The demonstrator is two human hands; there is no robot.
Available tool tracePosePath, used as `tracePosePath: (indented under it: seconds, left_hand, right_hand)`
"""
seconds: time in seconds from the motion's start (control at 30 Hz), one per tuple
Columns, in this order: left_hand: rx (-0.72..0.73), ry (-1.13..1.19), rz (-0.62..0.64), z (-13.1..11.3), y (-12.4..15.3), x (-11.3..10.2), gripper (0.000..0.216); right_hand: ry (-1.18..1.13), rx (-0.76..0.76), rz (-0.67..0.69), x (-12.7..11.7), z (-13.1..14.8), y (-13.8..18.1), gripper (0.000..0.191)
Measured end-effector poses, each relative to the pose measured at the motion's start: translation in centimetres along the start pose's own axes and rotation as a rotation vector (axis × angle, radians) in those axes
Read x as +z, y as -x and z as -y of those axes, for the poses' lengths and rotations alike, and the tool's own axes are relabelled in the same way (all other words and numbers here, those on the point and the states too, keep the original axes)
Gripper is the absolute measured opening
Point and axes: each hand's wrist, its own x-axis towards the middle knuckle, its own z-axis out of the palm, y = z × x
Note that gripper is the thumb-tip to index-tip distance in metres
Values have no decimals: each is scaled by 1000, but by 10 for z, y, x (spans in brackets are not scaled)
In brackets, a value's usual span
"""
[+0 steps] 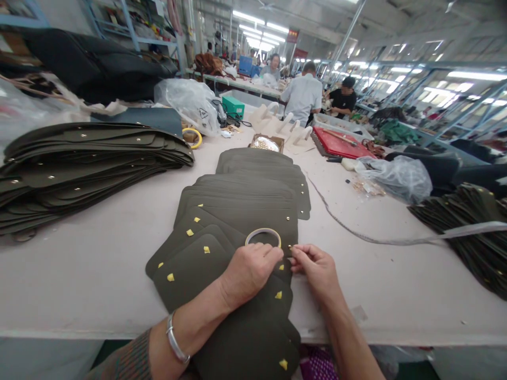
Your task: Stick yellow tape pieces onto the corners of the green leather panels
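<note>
Dark olive leather-like panels (241,190) lie overlapped down the middle of the table. Small yellow tape pieces (206,249) dot the nearer ones, and small gold studs (288,218) show along the right edge of those farther back. Wrapped round a roll of yellow tape (263,230), my left hand (251,272) rests over the panels, a silver bangle on its wrist. At the panels' right edge, my right hand (317,266) has thumb and forefinger pinched together on a tiny gold stud (290,247). Whether the stud sits in the panel I cannot tell.
A tall stack of similar panels (95,158) stands on the left, another bundle (471,232) on the right. Behind are a box of small gold parts (266,143), a red board (340,142), plastic bags (400,177) and a green box (233,107). Several people work farther back.
</note>
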Motion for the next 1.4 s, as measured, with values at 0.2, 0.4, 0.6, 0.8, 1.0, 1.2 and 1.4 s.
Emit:
tracePosePath:
  seconds: [0.2,0.4,0.6,0.8,1.0,1.2,1.4]
  left_hand:
    - [-48,-160,212,6,-4,7,8]
    - [-52,-121,242,5,-1,7,10]
    - [-65,-108,236,7,-1,7,10]
    - [-70,-98,197,5,-1,8,9]
    - [-82,-134,191,5,-2,7,10]
    - [-71,-107,199,5,-4,5,12]
    - [-67,-20,84,9,-3,1,18]
  right_hand:
    - [342,-133,43,-12,0,-6,30]
    - [685,-405,16,-2,7,-11,20]
    - [784,-385,-55,-1,6,-14,21]
    - [737,-424,-3,-12,5,-5,18]
    - [834,-529,-53,-5,0,-3,20]
    - [867,-442,-47,6,7,-13,18]
    - [834,-249,131,1,24,-13,19]
